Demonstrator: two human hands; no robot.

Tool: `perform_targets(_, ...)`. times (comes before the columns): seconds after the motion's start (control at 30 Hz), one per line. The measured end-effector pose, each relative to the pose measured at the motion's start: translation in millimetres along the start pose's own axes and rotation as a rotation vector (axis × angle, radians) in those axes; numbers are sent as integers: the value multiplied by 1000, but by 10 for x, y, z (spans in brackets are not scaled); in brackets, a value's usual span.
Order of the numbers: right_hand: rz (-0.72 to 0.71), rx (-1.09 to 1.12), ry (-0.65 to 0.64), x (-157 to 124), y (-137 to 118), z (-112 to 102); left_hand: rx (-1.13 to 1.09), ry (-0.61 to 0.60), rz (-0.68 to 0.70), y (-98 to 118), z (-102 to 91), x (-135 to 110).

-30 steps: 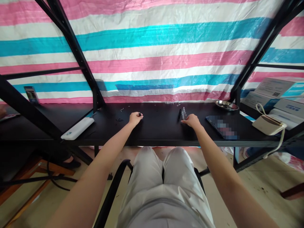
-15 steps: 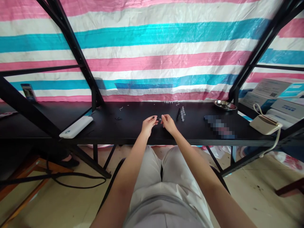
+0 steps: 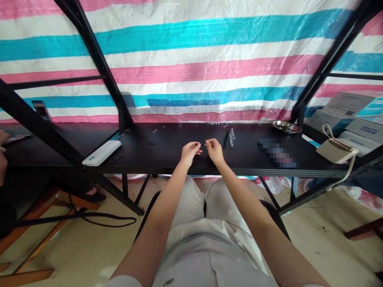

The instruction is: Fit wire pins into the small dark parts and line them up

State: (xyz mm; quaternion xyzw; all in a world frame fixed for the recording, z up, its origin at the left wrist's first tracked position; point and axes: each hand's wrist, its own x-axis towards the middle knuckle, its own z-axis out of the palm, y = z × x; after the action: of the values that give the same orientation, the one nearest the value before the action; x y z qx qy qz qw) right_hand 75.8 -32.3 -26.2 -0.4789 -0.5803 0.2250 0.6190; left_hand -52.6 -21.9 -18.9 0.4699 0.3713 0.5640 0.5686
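Observation:
Over the black tabletop [image 3: 161, 157], my left hand [image 3: 190, 153] pinches a small dark, thin piece [image 3: 202, 145] between thumb and fingertips. My right hand [image 3: 214, 151] faces it, with its fingertips closed on a tiny pale or clear piece [image 3: 205, 144]. The two small pieces meet or nearly meet; whether they are joined is too small to tell. Just right of my right hand stand a row of small clear pieces [image 3: 231, 137] and a row of small black pieces [image 3: 226, 138].
Small white bits [image 3: 213, 123] lie along the table's back edge. Thin black bits [image 3: 152, 143] are further left. A white power-bank-like box [image 3: 102, 153] lies left; a metal dish [image 3: 286, 127], blurred item [image 3: 278, 153] and cream pouch [image 3: 336, 150] are right. Another person's hand [image 3: 2, 137] shows far left.
The view has tilted down and shifted slightly left, so the table sits higher in it. Both hands stay close together, still pinching. Another person's hand has come into view at far left.

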Motion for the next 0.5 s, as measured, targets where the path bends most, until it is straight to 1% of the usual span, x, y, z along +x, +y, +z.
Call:
perform_targets(0.13,-30,-76,65,-21,-28,-22,-25,24,13,1,-8,1)
perform_targets(0.23,-43,-118,66,-30,-15,-26,-43,48,20,4,-16,-1)
perform_targets(0.3,-71,-129,19,-33,0,-21,-59,72,16,9,-18,-3)
perform_targets(0.43,-139,-130,-164,-33,44,7,-91,86,9,27,-19,-8)
perform_targets(0.5,-166,-184,-205,-34,66,22,-106,90,7,42,-19,-14)
